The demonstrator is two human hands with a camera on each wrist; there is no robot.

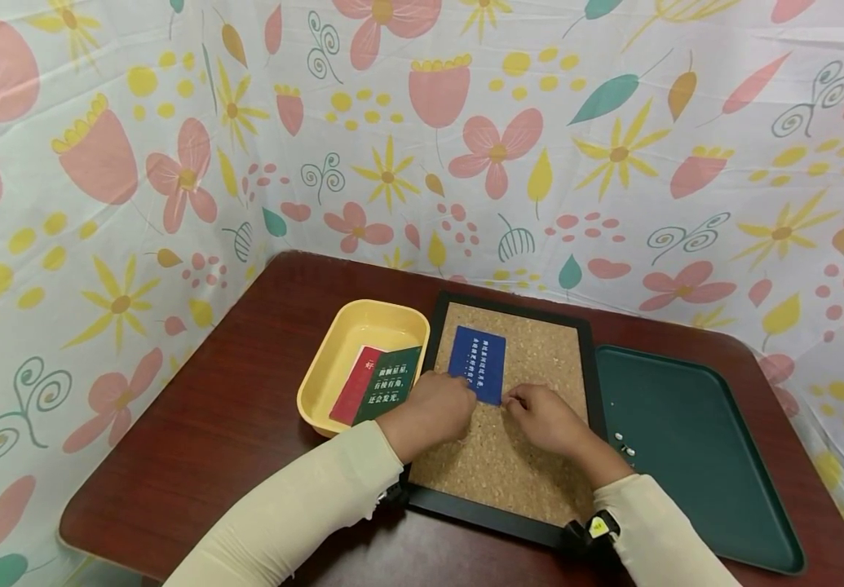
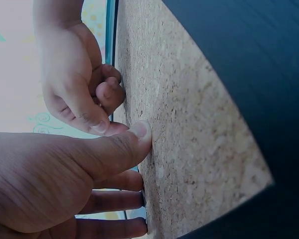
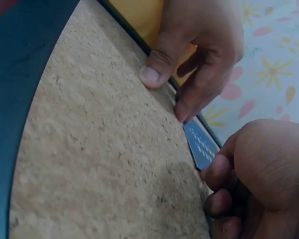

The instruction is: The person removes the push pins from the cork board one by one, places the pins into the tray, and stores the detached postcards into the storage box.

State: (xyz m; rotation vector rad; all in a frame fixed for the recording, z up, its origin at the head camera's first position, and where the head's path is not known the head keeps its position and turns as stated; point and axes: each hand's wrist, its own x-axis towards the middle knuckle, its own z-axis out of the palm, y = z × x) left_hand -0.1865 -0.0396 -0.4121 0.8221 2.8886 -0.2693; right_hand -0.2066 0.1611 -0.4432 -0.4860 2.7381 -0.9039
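Observation:
A blue card (image 1: pixel 477 365) with white writing lies flat on the cork board (image 1: pixel 532 481), inside a black frame. My left hand (image 1: pixel 438 412) is at the card's lower left corner. In the left wrist view its thumb (image 2: pixel 134 137) touches the cork and the other fingers extend fairly straight. My right hand (image 1: pixel 546 417) is at the lower right corner, its fingers curled and the fingertips against the card's edge. In the right wrist view that corner meets the right fingertips (image 3: pixel 219 172). What lies between them is hidden.
Left of the board stands a yellow bin (image 1: pixel 326 359) holding a red card (image 1: pixel 354 387) and a dark green card (image 1: pixel 390 383). On the right, a green tray (image 1: pixel 693 456) carries several tiny white pieces (image 1: pixel 625 447). A patterned curtain (image 1: pixel 392 147) hangs behind the brown table (image 1: pixel 245 359).

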